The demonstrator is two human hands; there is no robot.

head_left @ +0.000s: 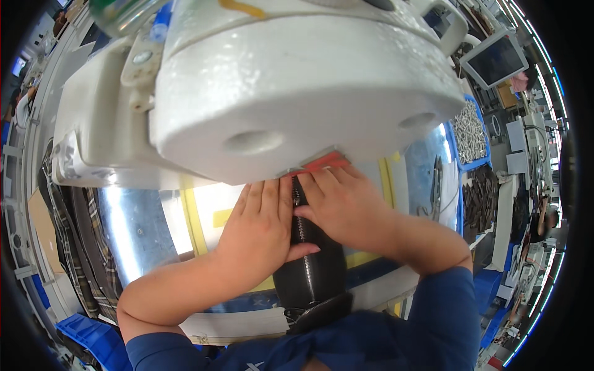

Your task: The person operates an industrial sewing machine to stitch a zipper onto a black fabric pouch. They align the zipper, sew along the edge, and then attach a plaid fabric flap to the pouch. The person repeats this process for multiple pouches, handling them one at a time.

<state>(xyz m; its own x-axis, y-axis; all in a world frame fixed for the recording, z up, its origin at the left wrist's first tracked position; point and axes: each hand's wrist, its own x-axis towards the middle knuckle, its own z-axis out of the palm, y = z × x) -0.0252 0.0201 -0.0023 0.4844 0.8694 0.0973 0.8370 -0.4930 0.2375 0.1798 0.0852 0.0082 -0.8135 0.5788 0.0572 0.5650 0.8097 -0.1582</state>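
Note:
A white sewing machine head [309,68] fills the upper middle, with a red guard [318,162] at its lower front edge. Beneath it, a black fabric piece [325,272] with a metal zipper [308,278] runs toward me. My left hand [263,222] lies open on the fabric left of the zipper, fingertips near the machine and thumb reaching across the zipper. My right hand [343,204] rests open to the right, fingers flattened by the red guard, thumb at the zipper. The needle area is hidden.
Right: a blue tray of small metal parts [470,130], dark pieces [479,201], metal tools [437,185], a screen [492,59]. Left: dark and plaid cloth [93,253], a blue bin [90,346]. Pale worktop [139,222] with yellow tape. Other people appear at both far edges.

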